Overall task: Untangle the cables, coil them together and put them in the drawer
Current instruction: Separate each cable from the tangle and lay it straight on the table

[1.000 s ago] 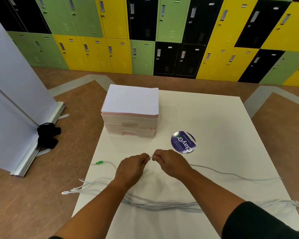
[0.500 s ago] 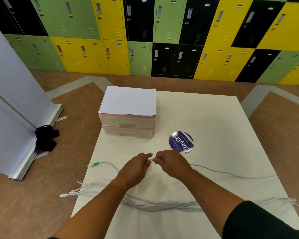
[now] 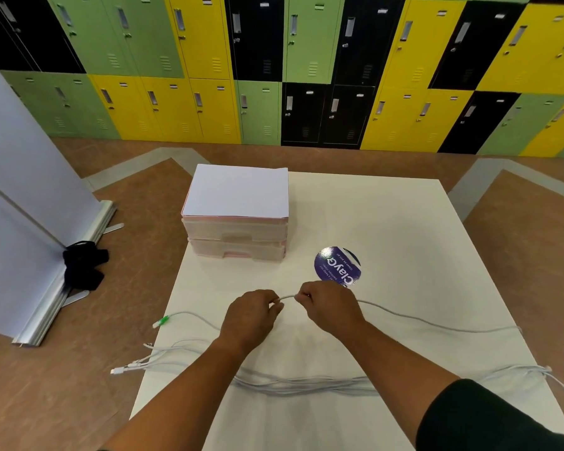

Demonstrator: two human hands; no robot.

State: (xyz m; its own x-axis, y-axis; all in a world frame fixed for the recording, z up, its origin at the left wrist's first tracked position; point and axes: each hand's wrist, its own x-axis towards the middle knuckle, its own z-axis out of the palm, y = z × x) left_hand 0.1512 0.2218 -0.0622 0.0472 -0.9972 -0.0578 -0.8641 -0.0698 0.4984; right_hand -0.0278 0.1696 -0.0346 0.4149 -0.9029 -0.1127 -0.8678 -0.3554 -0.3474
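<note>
My left grip (image 3: 251, 315) and right grip (image 3: 331, 307), close together over the table (image 3: 388, 222), each pinch 1 white cable (image 3: 287, 297), likely to lift a short span clear of the other cables (image 3: 306, 384) bundled nearer me; the closed drawer unit (image 3: 238, 242) waits far left.

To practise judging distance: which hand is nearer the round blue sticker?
Right. The right hand is just on the person's side of the sticker; the left hand is farther off, to its left.

Bright, even overhead light. Drawers (image 3: 235, 237) front shaded; faint soft shadows mid-table (image 3: 404, 222). Glare on sticker (image 3: 337, 268). Lockers (image 3: 274, 60) beyond table bowed by fisheye.
</note>
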